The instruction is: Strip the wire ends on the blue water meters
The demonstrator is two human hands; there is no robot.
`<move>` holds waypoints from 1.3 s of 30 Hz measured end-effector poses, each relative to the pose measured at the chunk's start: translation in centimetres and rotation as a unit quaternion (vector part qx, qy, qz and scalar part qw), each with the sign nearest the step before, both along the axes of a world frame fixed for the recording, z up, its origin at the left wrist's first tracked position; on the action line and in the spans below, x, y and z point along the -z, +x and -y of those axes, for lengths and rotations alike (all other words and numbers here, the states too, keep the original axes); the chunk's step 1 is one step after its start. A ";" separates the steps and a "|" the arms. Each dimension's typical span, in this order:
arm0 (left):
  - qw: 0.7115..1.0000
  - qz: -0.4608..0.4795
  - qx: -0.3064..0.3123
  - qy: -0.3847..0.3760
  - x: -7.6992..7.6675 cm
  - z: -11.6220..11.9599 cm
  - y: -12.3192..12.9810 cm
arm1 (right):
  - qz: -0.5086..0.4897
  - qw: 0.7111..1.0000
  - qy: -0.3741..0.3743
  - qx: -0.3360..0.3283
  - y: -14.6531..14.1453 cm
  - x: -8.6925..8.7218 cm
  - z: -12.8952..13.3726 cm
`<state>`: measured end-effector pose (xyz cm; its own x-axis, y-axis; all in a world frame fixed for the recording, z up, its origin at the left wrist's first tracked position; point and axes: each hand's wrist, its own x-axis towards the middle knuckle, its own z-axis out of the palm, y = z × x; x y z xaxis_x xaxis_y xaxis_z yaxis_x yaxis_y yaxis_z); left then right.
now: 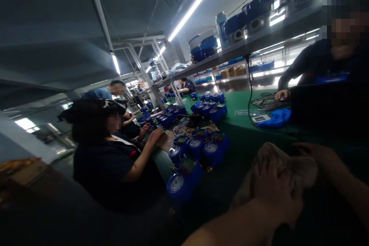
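In the dim lower right lies a crumpled beige cloth (271, 157). My left hand (276, 188) grips it, fingers curled over its folds. At the cloth's far right edge is my right hand (323, 155), with at least one finger stretched out; its other fingers are partly hidden in shadow. Left of the cloth, several blue water meters (184, 178) with round dials and small display windows stand on the green tabletop (239, 138).
A co-worker (115, 161) sits at the left, hands by the meters. Another person (325, 61) sits across at the right, near a blue plastic bag (276, 117). A black cable (250, 84) hangs from the overhead shelf (230, 48), which carries large blue meters.
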<state>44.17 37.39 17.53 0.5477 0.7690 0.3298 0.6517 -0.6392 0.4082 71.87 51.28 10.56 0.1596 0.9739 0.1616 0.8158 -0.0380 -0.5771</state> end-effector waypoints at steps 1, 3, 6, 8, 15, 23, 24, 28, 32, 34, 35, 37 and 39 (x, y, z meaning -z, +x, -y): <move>1.000 0.012 -0.019 0.003 0.3 -1.1 0.7 | 0.002 1.000 0.003 0.002 0.3 0.5 -0.3; 0.998 0.024 -0.046 0.022 0.8 -3.5 2.1 | 0.011 1.000 0.009 0.021 1.0 1.3 -1.0; 0.997 0.007 -0.063 0.038 1.2 -7.1 3.5 | 0.032 0.998 0.013 0.058 1.8 2.4 -2.0; 0.996 -0.008 -0.088 0.012 1.3 -9.1 3.6 | 0.040 0.997 0.012 0.058 2.2 2.9 -2.6; 0.968 0.003 -0.251 -0.025 1.5 -10.8 0.0 | 0.032 0.998 -0.011 0.058 2.6 3.3 -2.9; 0.963 -0.047 -0.263 0.013 1.3 -4.1 -6.6 | 0.029 0.998 -0.023 0.059 1.3 1.1 -1.7; 0.964 -0.052 -0.259 0.016 1.2 -2.8 -7.3 | 0.036 0.997 -0.028 0.059 0.9 0.5 -1.3; 0.968 -0.051 -0.246 0.015 1.0 2.4 -9.8 | 0.073 0.995 -0.045 0.056 -0.6 -1.5 0.3; 0.964 -0.069 -0.254 0.022 1.1 7.2 -13.1 | 0.113 0.991 -0.045 0.054 -1.8 -2.5 1.4; 0.956 -0.098 -0.275 0.028 1.2 9.4 -15.2 | 0.124 0.990 -0.047 0.053 -2.1 -2.9 1.8; 0.952 -0.109 -0.284 0.030 1.3 10.4 -16.5 | 0.128 0.989 -0.048 0.051 -2.3 -3.0 2.0; 0.949 -0.113 -0.294 0.033 1.6 12.5 -19.2 | 0.136 0.989 -0.047 0.047 -2.5 -3.3 2.2; 0.953 -0.105 -0.281 0.030 2.3 14.5 -22.4 | 0.146 0.987 -0.045 0.043 -2.6 -3.4 2.4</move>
<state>21.78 22.94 15.20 0.1131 0.9437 0.3109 0.9616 -0.1827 0.2048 69.23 48.87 13.99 0.2017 0.9711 0.1272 0.9384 -0.1545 -0.3090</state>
